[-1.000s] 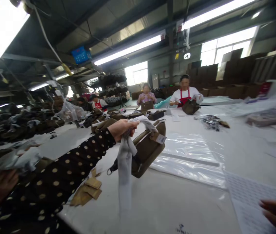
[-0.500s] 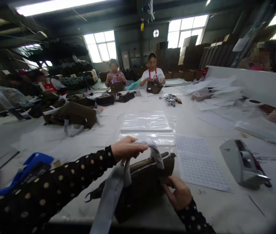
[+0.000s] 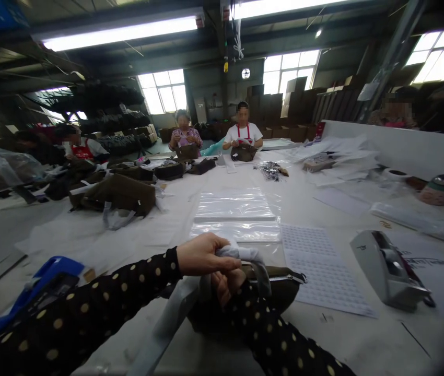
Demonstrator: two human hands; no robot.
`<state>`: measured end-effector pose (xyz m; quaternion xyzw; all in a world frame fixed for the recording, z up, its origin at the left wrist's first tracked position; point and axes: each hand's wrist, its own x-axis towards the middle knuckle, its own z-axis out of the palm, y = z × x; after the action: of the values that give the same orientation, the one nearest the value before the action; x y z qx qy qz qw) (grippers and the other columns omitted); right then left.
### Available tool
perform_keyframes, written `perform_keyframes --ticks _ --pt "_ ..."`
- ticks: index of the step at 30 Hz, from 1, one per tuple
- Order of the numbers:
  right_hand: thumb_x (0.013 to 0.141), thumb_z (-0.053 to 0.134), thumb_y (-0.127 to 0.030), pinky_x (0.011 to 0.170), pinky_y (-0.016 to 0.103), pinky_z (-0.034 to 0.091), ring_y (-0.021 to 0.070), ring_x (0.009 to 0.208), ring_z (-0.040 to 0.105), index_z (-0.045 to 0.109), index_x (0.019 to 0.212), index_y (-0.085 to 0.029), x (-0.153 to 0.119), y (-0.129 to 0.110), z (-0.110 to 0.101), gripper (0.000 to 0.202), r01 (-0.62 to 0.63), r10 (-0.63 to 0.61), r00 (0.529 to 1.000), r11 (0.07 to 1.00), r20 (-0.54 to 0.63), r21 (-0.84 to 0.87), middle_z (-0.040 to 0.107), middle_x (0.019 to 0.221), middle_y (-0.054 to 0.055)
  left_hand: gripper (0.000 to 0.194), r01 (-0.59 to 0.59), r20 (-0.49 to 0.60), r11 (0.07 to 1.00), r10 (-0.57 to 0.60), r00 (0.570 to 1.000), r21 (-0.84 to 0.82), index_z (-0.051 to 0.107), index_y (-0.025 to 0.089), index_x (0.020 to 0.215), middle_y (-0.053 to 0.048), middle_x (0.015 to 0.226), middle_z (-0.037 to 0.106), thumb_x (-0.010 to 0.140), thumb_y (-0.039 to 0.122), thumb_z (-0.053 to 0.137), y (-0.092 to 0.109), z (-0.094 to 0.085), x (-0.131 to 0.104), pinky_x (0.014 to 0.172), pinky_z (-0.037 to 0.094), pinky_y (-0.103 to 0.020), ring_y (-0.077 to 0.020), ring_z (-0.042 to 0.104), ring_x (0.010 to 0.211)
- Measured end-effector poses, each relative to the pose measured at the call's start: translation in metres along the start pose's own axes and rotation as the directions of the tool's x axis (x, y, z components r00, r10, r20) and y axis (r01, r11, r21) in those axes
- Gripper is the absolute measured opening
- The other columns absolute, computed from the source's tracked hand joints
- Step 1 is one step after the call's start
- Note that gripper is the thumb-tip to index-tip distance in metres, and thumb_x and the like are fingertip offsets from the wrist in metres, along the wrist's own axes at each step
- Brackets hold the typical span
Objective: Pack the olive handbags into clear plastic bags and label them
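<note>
White tbl (image 3: 180,201) w/ dark bag (image 3: 282,294): L hand (image 3: 202,254) grips wrapped handle (image 3: 260,261); R hand (image 3: 228,284) below, hold unclear.

A white table (image 3: 363,344) carries flat clear plastic packaging (image 3: 235,206) near its middle, with printed sheets (image 3: 324,266) just to the right. Further right sits 1 grey tape dispenser (image 3: 388,271). Olive-brown bags (image 3: 122,193) crowd the left, 1 blue-framed tool (image 3: 45,287) nearer. Small shiny pieces (image 3: 271,171) and loose white paper (image 3: 341,149) lie farther back.
</note>
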<state>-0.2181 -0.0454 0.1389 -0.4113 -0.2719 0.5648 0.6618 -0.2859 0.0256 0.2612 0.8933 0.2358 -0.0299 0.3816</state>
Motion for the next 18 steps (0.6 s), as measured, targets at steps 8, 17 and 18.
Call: perform_keyframes --ticks 8,17,18 --pt "0.075 0.059 -0.038 0.099 0.053 0.031 0.0318 0.119 0.039 0.055 0.114 -0.02 -0.052 -0.026 -0.12 0.044 0.376 -0.713 0.677 0.122 0.183 -0.919 0.046 0.128 0.012 0.061 0.126 -0.585 0.935 0.099 0.805 0.331 0.044 0.018 0.113 -0.012 0.112 0.049 0.067 0.052 0.064 -0.041 0.061 -0.087 0.086 0.045 -0.04 -0.0256 0.05 0.101" --pt "0.087 0.037 -0.041 0.086 0.044 0.044 0.0242 0.101 0.055 0.06 0.106 -0.028 -0.008 -0.035 -0.195 0.033 0.429 -0.337 0.837 -0.084 0.431 -0.899 0.059 0.111 0.002 0.067 0.319 -0.583 0.809 0.036 0.812 0.494 0.03 0.015 0.131 -0.011 0.116 0.054 0.067 -0.001 0.041 -0.064 0.109 -0.124 0.091 0.044 -0.038 -0.0225 0.051 0.103" --pt "0.087 0.037 -0.041 0.085 0.042 0.046 0.0231 0.1 0.056 0.061 0.105 -0.028 -0.01 -0.039 -0.197 0.032 0.453 -0.306 0.84 -0.056 0.447 -0.89 0.059 0.111 0.002 0.062 0.28 -0.527 0.803 0.05 0.849 0.527 0.034 0.015 0.129 -0.009 0.116 0.055 0.07 -0.001 0.04 -0.058 0.091 -0.126 0.09 0.044 -0.037 -0.0219 0.051 0.102"
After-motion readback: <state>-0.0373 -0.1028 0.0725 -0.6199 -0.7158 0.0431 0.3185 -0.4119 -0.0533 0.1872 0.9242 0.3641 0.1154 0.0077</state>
